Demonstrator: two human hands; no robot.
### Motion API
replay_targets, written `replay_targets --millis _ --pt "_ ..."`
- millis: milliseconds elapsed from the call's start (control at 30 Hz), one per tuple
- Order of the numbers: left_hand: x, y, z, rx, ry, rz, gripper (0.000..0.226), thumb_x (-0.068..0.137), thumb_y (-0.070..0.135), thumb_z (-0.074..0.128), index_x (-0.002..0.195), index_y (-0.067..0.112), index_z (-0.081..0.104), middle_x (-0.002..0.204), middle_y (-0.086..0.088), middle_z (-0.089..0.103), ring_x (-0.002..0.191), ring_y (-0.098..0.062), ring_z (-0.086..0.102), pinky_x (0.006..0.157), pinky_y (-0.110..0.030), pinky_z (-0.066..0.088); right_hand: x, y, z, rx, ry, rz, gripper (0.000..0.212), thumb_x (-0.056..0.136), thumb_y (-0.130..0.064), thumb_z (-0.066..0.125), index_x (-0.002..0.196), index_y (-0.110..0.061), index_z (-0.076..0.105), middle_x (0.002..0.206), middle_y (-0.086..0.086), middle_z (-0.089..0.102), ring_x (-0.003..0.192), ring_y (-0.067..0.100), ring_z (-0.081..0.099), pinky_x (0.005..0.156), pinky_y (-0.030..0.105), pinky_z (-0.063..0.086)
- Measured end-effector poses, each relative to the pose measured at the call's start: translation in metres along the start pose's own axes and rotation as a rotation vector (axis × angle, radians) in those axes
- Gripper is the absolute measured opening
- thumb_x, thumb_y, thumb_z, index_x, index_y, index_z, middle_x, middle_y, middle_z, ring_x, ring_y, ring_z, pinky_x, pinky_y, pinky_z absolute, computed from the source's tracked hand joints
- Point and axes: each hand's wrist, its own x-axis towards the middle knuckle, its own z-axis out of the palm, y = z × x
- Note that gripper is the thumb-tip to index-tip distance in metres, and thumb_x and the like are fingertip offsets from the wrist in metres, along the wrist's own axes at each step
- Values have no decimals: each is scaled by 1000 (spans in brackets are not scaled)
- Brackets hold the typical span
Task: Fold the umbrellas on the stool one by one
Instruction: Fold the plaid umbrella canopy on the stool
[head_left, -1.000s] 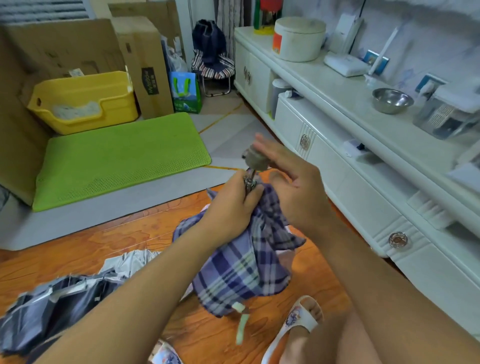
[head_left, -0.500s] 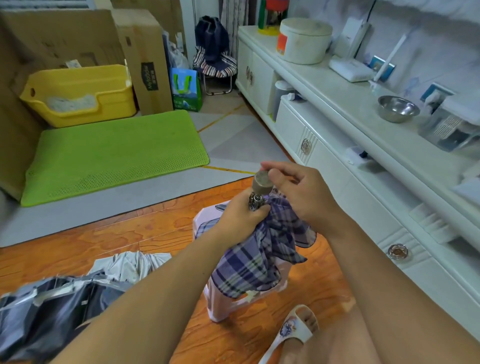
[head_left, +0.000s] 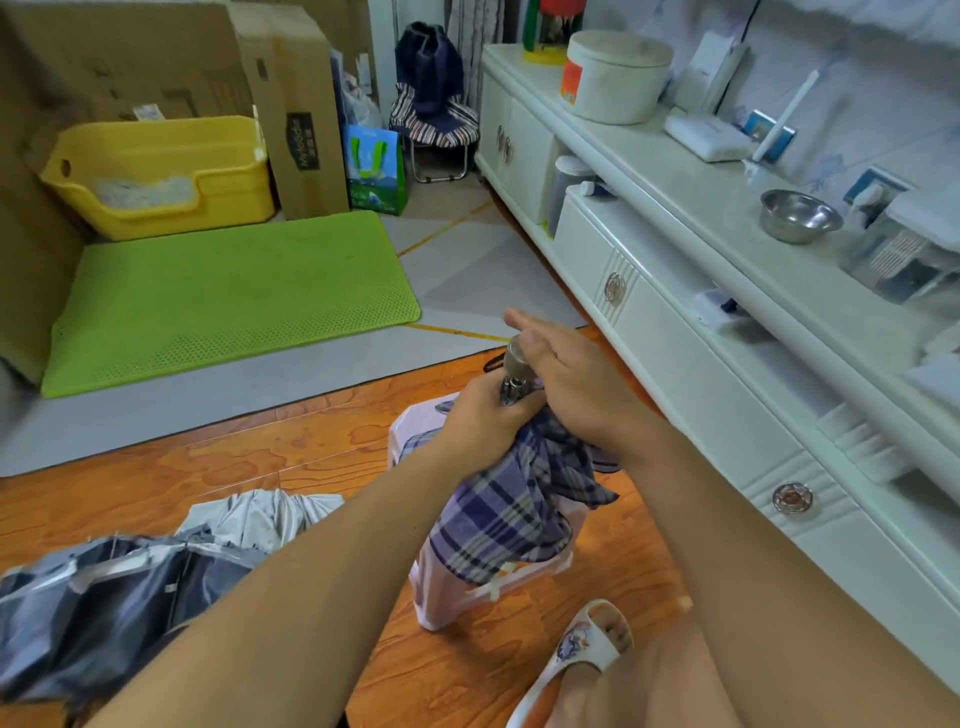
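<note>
An orange wooden floor (head_left: 291, 467) is seen below, meeting a grey mat (head_left: 218, 395) on which a green mat (head_left: 228, 296) lies; a yellow tub (head_left: 156, 176) and cardboard boxes (head_left: 291, 104) stand behind it. A long white cabinet (head_left: 701, 374) runs along the right, with a steel bowl (head_left: 800, 215) and a round white container (head_left: 615, 75) on top. A white stool (head_left: 415, 441) stands on the floor, mostly covered by the plaid umbrella (head_left: 509, 514), which is held over it with the cloth bunched and hanging down in loose folds and a pale strap dangling at its lower edge. Its metal ribs are gathered at the top beneath a round silvery cap (head_left: 517, 356). The left hand (head_left: 485, 421) is curled round the bunched cloth just under the ribs. The right hand (head_left: 566, 379) is laid against the cap with its fingers stretched out fairly straight past it. A 2nd, dark grey umbrella (head_left: 130, 592) lies crumpled on the floor at the lower left. Compared with half a second ago, the right hand's fingers have been straightened where they were curled over the cap, and the left hand's grip on the cloth is unchanged.
</note>
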Motion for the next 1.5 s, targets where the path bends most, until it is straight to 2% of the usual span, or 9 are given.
replay_targets --millis 200,367,567,767,900,1067,1233,1400,1500 --pt "-2 4 5 -30 -24 5 8 98 22 65 95 29 62 85 14 69 75 7 61 64 -12 41 3 8 3 75 11 47 43 111 -35 30 148 -24 51 147 -12 54 135 -1 45 114 22 34" --pt "-1 6 10 50 -54 -19 12 95 16 62 107 15 65 98 1 72 90 -9 66 76 -29 52 -2 24 10 33 -61 110 44 111 -37 29 146 -26 52 146 -8 54 135 6 47 109 18 36" --pt "-2 6 8 18 -16 -49 14 90 10 64 103 14 62 89 4 69 77 2 63 63 -12 44 -4 26 19 102 -51 139 43 111 -37 29 145 -24 53 143 -10 54 131 2 47 88 -4 32" --pt "-3 9 6 50 -18 -74 19 87 14 69 105 16 61 91 4 68 81 -2 62 64 -14 44 -3 28 25 107 -40 167 40 111 -30 30 137 -16 58 128 -6 59 118 5 52 84 -2 36" --pt "-1 15 -5 137 -139 -88 30 86 30 76 108 20 59 95 9 67 84 0 63 68 -15 46 -1 28 18 91 -52 207 40 111 -33 30 135 -20 59 129 -4 60 120 10 55 97 23 42" --pt "-4 18 -21 524 -87 9 54 67 61 59 106 24 59 96 4 58 94 -27 56 81 -44 47 -16 14 16 173 -231 241 48 111 -39 30 159 -34 28 153 -12 37 138 1 32 94 0 28" --pt "-17 26 -48 564 -5 -45 37 83 42 79 110 20 66 98 -2 54 91 -27 55 82 -37 46 -16 10 -5 555 -60 277 55 108 -50 30 159 -31 27 151 -3 44 133 17 51 112 33 41" --pt "-29 31 -90 670 -90 -272 43 88 46 75 121 21 62 110 -6 62 96 -28 58 77 -33 44 -33 42 -42 200 -125 259 35 102 -48 53 137 -44 52 145 -4 52 115 -3 54 93 21 46" --pt "-37 29 -103 727 -76 -326 33 91 49 70 110 22 61 104 -6 68 88 -28 63 79 -39 54 -41 53 -36 -43 -336 312 67 94 -48 66 154 -37 36 160 -3 36 139 13 43 105 31 40"
